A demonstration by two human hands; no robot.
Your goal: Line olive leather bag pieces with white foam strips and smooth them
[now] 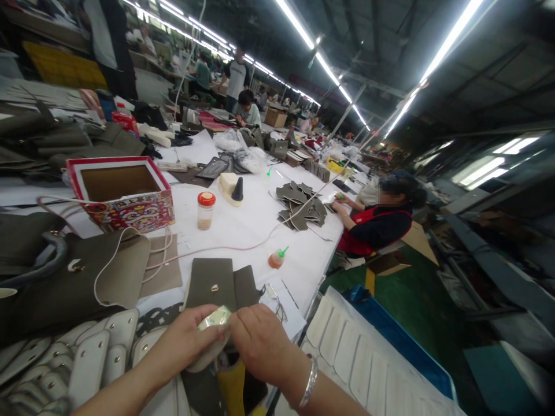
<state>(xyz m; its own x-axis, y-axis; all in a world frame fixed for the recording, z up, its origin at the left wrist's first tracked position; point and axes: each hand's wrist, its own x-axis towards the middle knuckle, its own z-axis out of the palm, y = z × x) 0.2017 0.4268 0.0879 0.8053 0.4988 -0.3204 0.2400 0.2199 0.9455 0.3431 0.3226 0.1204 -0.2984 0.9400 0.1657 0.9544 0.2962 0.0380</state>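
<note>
Just this side of a dark flap piece (pixel 211 278) on the white worktop (pixel 243 231), the left hand (pixel 191 335) has its grip clamped on a shiny-wrapped item (pixel 217 316), apparently steadying it for the right hand (pixel 259 342), whose grip curls at its end, pinching or not I cannot tell.

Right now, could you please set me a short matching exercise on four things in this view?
Things:
1. Right hand
2. Jar
3. Nearest squeeze bottle
4. Shiny pale item

Descriptions:
A. Has a green tip
B. Held in the left hand
C. Silvery bracelet at its wrist
D. Topped by a red lid

Right pairs: 1-C, 2-D, 3-A, 4-B.
</note>
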